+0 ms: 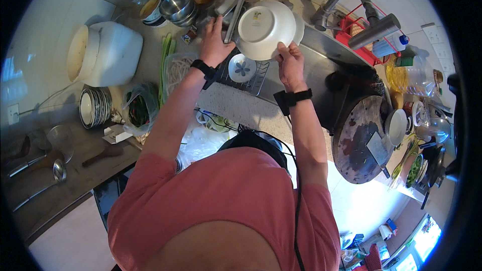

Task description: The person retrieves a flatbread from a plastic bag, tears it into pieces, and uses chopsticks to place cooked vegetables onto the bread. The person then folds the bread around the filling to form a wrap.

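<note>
A white bowl (pixel 268 20) is tipped with its underside toward me, its round foot showing. Behind its right side the edge of another white dish (pixel 299 29) shows. My right hand (pixel 290 62) pinches the bowl's near rim between thumb and fingers. To the left, my left hand (pixel 216 44) has its fingers stretched out beside a long metal edge (pixel 234 19); whether it presses on that edge I cannot tell. Below the bowl, a small white dish with a dark flower pattern (pixel 242 68) lies on a wire rack (pixel 258 80) in the sink.
Steel bowls (pixel 178 7), green stalks (pixel 168 52) and a bagged vegetable (pixel 138 105) stand at the left. A grey faucet (pixel 346 0) and a red wire rack (pixel 354 35) are at the back right. A cleaver (pixel 377 150) rests on a round chopping board (pixel 356 125).
</note>
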The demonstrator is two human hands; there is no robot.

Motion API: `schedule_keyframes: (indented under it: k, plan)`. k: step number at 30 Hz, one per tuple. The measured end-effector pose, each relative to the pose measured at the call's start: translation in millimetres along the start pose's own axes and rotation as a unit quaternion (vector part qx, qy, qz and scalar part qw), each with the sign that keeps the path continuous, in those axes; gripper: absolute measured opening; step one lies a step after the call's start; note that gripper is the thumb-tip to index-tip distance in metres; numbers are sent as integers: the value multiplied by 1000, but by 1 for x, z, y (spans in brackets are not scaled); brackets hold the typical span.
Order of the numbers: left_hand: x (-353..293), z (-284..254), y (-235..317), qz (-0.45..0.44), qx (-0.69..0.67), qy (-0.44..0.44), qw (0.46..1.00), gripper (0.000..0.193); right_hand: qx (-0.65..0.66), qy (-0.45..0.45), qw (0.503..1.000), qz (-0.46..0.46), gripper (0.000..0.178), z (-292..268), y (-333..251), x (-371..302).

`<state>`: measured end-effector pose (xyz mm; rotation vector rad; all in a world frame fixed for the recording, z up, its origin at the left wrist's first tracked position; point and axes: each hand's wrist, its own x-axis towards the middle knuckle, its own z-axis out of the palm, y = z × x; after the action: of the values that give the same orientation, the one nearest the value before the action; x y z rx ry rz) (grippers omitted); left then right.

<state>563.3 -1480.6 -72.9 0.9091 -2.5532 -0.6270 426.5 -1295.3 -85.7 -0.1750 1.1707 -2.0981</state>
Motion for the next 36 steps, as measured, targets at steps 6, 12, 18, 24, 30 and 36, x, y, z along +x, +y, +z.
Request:
schedule_keyframes:
  k: [6,12,18,24,30,36]
  plan:
    - [6,-17,-7,5,-24,-37,999,86,-64,-2,997,37,3,21,31,35]
    - [1,-11,1,11,3,-13,1000,84,-160,44,985,-49,8,46,71,61]
    - [-3,8,4,10,15,-5,1000,88,-315,120,931,-137,17,52,83,83]
    - [-7,38,6,30,37,8,999,92,-586,140,794,-82,21,70,69,93]
    - [-11,61,4,44,46,45,997,95,-564,133,814,-21,15,73,48,87]
    - [-14,71,7,-8,63,38,997,100,-630,78,772,-34,16,70,33,82]
